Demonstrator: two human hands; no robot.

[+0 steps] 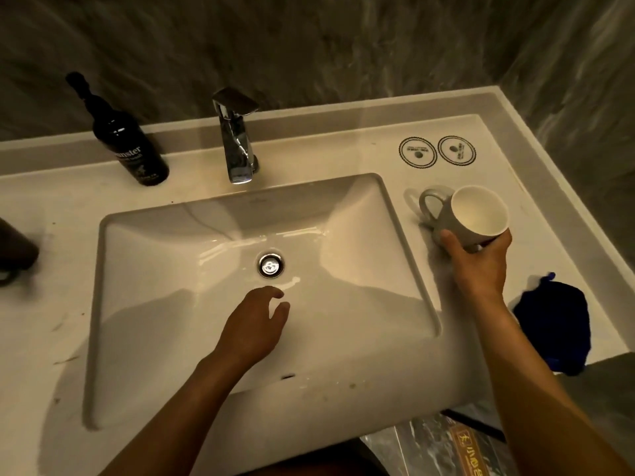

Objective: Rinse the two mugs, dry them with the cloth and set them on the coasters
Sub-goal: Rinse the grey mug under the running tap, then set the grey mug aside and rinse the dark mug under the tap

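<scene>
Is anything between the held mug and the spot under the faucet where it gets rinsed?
Nothing visible. The right hand grips the mug over the counter right of the basin; the way left to the faucet is open. The left hand hangs lower, near the drain.

At the upper left of the frame we see a dark bottle (132, 147) standing upright on the pale tabletop (44, 338), with a chrome faucet (237, 139) at upper centre behind the white sink (343, 214). A round metal drain (271, 265) sits mid-basin. At lower right we make out a plastic-wrapped package (446, 448) below the tabletop's edge.
</scene>
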